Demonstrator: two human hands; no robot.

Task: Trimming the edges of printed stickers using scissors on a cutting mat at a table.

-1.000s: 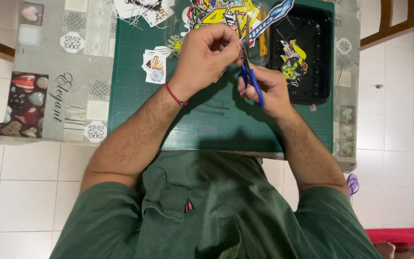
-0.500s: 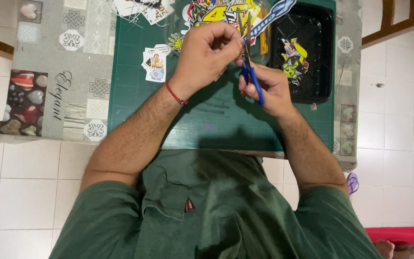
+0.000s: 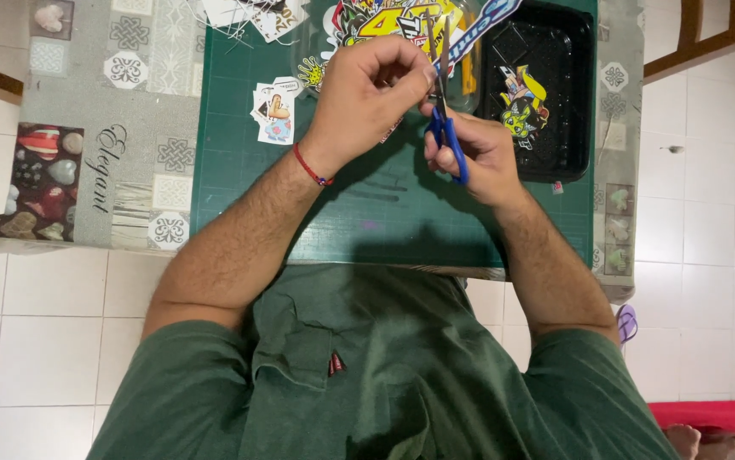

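The left hand (image 3: 367,98) hides what its grip pinches; the sticker sheet (image 3: 384,17) and paper scraps (image 3: 239,13) run off the top edge.

Table (image 3: 86,170) under patterned grey cloth, tile and heart prints. Green cutting mat (image 3: 384,213) across middle. Black tray (image 3: 567,94) on mat, 1 o'clock, colourful sticker inside. Small cut stickers (image 3: 273,111) on mat at 11 o'clock. Paper scraps (image 3: 248,13) at 12 o'clock edge, beside large multicoloured sticker sheet (image 3: 384,17).

White tiled floor (image 3: 60,341); patterned tablecloth (image 3: 120,128) (grey); wooden chair (image 3: 708,34) beyond.
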